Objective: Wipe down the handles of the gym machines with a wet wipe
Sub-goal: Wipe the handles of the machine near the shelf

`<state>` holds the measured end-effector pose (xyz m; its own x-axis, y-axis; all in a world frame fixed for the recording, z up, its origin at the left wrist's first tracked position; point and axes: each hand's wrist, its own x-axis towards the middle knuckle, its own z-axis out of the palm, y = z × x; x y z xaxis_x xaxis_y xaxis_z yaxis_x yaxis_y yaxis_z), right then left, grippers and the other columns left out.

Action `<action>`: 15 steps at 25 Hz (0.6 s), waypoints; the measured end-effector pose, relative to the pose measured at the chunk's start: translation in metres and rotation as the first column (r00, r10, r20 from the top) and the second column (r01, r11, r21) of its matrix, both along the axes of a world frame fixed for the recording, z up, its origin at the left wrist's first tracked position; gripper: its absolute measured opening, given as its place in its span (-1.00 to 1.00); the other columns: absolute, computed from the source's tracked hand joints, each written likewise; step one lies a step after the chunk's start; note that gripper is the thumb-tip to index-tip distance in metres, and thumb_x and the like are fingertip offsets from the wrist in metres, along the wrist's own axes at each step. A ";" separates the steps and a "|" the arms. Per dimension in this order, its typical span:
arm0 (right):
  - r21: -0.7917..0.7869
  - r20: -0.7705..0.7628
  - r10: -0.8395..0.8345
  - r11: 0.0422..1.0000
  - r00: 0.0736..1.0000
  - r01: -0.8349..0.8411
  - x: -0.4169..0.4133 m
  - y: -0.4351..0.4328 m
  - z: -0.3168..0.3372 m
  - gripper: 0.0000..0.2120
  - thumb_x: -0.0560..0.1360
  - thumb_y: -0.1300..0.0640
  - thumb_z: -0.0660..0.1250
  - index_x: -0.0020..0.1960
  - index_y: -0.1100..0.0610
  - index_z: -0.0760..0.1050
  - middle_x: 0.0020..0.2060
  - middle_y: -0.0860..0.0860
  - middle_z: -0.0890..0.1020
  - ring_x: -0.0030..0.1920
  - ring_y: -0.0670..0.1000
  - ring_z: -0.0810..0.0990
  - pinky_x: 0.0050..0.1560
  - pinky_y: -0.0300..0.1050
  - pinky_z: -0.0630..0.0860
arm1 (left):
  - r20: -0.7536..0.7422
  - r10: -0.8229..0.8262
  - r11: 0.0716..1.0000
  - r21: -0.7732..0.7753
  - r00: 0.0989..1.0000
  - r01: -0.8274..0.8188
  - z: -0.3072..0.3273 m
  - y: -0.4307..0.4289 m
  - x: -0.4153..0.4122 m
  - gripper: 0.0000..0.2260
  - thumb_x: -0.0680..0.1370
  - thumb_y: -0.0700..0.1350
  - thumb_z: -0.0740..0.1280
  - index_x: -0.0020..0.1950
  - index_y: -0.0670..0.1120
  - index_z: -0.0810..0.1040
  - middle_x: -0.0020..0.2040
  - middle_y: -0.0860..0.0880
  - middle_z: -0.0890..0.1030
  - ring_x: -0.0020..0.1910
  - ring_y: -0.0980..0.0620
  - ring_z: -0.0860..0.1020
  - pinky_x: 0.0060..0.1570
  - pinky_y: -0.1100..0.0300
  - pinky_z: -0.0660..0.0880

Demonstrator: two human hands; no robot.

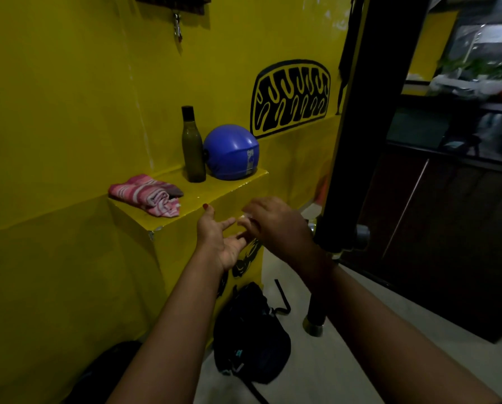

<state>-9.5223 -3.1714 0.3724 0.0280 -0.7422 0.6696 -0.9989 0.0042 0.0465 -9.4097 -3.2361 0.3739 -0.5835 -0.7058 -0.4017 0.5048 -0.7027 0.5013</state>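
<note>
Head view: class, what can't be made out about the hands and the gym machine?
- Head view: white scrap pinched by the right hand, mostly covered by its fingers and blurred; wipe or not, unclear.
- Head view: some fingertips of the left hand, hidden behind the right hand.
- Head view: black post, cut off by the top edge; no handle shows.

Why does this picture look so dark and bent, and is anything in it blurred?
Head view: dim light leaves the yellow wall murky; the wide lens bows the black post and stretches the forearms; the right hand is blurred, so the pale scrap at its fingers cannot be identified; the left hand, palm up, is sharper; a soft glare sits on the blue helmet.
</note>
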 end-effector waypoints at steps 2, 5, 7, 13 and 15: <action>-0.085 -0.322 0.093 0.988 0.942 -0.126 -0.009 0.004 -0.023 -0.82 0.57 0.13 0.31 0.04 0.24 0.59 0.06 0.18 0.62 0.09 0.15 0.58 0.02 0.00 0.53 | 0.009 -0.007 1.000 0.029 1.000 0.007 -0.001 -0.001 0.000 -0.31 0.59 0.27 0.11 0.44 -0.28 0.29 0.39 -0.39 0.29 0.22 -0.38 0.45 -0.09 -0.19 0.51; 0.124 -0.231 -0.092 0.985 0.969 0.124 0.003 -0.007 -0.004 -0.80 0.58 0.07 0.22 0.00 0.20 0.51 -0.07 0.15 0.57 -0.04 0.13 0.55 -0.11 0.01 0.47 | 0.033 -0.018 1.000 -0.015 0.999 0.019 -0.006 -0.005 0.000 -0.30 0.56 0.32 0.10 0.45 -0.21 0.27 0.31 -0.34 0.40 0.19 -0.33 0.50 0.04 -0.25 0.48; 0.354 -0.064 -0.205 0.910 0.977 0.215 0.012 -0.015 0.021 -0.79 0.54 0.02 0.25 0.00 0.17 0.48 -0.15 0.06 0.48 -0.13 0.07 0.50 -0.21 -0.08 0.39 | 0.059 -0.023 0.999 -0.023 0.998 0.025 -0.008 -0.007 0.001 -0.28 0.53 0.37 0.09 0.47 -0.15 0.25 0.29 -0.33 0.42 0.18 -0.35 0.52 0.23 -0.41 0.30; 0.396 -0.357 0.227 0.915 0.906 -0.073 0.002 -0.021 0.023 -0.81 0.45 0.09 0.40 -0.01 0.19 0.56 -0.12 0.08 0.60 -0.10 0.06 0.53 -0.18 -0.09 0.37 | 0.161 -0.099 0.995 -0.017 0.982 0.103 -0.004 -0.013 0.007 -0.26 0.50 0.43 0.00 0.44 -0.08 0.32 0.39 -0.34 0.35 0.26 -0.37 0.45 0.24 -0.52 0.08; 0.226 -0.499 0.350 0.936 0.793 -0.271 -0.002 -0.019 0.010 -0.88 0.40 0.15 0.43 -0.16 0.20 0.56 -0.24 0.12 0.62 -0.20 0.11 0.57 -0.20 -0.06 0.48 | 0.165 -0.100 0.994 -0.029 0.981 0.106 -0.002 -0.012 0.009 -0.27 0.50 0.42 -0.01 0.41 -0.09 0.36 0.40 -0.33 0.35 0.27 -0.37 0.44 0.23 -0.49 0.13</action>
